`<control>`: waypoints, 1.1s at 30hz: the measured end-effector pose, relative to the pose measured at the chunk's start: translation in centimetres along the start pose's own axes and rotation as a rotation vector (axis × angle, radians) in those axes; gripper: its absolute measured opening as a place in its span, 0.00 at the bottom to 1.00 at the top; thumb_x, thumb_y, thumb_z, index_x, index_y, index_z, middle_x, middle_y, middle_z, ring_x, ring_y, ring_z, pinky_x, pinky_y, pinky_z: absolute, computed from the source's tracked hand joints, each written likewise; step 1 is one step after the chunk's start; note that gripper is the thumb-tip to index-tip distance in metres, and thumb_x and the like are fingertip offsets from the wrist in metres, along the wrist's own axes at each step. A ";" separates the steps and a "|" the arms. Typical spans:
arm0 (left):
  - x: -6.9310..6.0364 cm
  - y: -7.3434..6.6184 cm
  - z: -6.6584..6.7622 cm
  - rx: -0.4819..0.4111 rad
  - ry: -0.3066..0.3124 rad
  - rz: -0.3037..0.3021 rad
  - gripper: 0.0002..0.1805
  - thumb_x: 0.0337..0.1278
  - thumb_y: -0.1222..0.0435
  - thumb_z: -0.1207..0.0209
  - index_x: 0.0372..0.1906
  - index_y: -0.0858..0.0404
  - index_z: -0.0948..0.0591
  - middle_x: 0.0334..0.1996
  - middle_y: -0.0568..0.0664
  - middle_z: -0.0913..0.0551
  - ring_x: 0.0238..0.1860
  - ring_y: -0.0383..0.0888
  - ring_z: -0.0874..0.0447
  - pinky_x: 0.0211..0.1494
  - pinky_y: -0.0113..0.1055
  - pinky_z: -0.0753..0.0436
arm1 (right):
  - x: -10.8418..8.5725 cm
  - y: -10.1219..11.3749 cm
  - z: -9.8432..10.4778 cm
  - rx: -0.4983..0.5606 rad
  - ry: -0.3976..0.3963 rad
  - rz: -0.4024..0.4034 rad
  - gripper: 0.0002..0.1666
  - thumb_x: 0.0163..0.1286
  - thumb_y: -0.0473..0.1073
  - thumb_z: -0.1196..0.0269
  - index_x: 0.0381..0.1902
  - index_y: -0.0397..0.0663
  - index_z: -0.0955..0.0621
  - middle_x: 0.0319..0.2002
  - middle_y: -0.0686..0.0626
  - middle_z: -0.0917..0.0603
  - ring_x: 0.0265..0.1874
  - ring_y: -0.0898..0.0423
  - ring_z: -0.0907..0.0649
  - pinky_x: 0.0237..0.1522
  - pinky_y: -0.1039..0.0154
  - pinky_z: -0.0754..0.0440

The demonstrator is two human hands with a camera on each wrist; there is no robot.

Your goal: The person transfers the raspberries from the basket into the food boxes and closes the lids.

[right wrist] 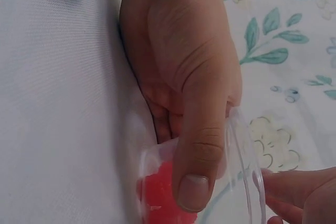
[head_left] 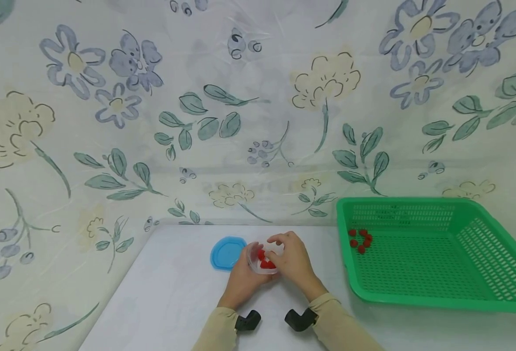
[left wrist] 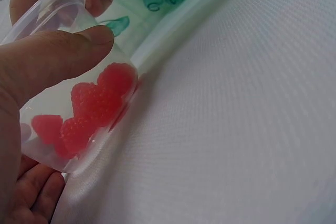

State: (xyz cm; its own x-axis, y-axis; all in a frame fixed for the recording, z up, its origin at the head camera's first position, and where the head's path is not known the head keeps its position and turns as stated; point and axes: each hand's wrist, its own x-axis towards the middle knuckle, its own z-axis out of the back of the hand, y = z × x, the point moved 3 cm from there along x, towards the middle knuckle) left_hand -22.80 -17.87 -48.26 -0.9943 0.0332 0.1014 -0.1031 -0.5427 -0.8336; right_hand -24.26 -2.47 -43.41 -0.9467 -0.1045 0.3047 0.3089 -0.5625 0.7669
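My left hand (head_left: 243,278) grips a clear plastic tub (head_left: 254,265), its thumb (left wrist: 58,61) along the side and fingers beneath. The tub is tilted, and several red raspberries (left wrist: 100,103) lie against its lower wall and bottom. My right hand (head_left: 294,261) is at the tub's mouth, fingers loosely bent at the rim, with no raspberry visible between them; part of those fingers is hidden by the tub. In the right wrist view the left hand (right wrist: 184,66) comes from the top, and the right hand's fingers (right wrist: 291,187) touch the rim.
A blue lid (head_left: 228,253) lies on the white table (head_left: 174,292), left of the tub. To the right stands a large green basket (head_left: 416,302) with several raspberries (head_left: 361,249) in its far left corner. Behind the table hangs a flower-printed cloth (head_left: 258,97).
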 end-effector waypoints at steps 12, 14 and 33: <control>0.1 0.2 0.1 -0.005 0.000 0.008 0.51 0.42 0.52 0.21 0.71 0.57 0.36 0.67 0.51 0.26 0.67 0.56 0.30 0.62 0.59 0.22 | 0.0 1.4 1.2 0.060 0.020 0.009 0.14 0.62 0.42 0.27 0.46 0.49 0.14 0.41 0.44 0.19 0.37 0.50 0.24 0.32 0.66 0.21; 0.1 0.2 0.0 -0.004 0.000 0.022 0.52 0.41 0.51 0.21 0.72 0.57 0.36 0.68 0.52 0.26 0.67 0.56 0.30 0.62 0.58 0.22 | -0.1 1.8 1.6 0.075 0.024 0.019 0.14 0.62 0.42 0.27 0.46 0.49 0.14 0.41 0.44 0.19 0.37 0.49 0.24 0.31 0.66 0.21; 0.3 0.0 -0.4 -0.003 -0.001 0.100 0.56 0.35 0.45 0.21 0.72 0.55 0.36 0.67 0.50 0.26 0.68 0.54 0.30 0.61 0.56 0.21 | -0.6 3.3 8.5 0.089 -0.044 0.044 0.15 0.62 0.42 0.27 0.48 0.50 0.14 0.39 0.48 0.19 0.36 0.51 0.24 0.33 0.61 0.22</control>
State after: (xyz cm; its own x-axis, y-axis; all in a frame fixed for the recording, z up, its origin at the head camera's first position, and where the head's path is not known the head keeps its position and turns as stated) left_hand -23.09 -17.49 -48.46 -0.9996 -0.0221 0.0181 -0.0032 -0.5408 -0.8411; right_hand -21.86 2.69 -36.27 -0.9277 -0.0904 0.3621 0.3588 -0.4830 0.7987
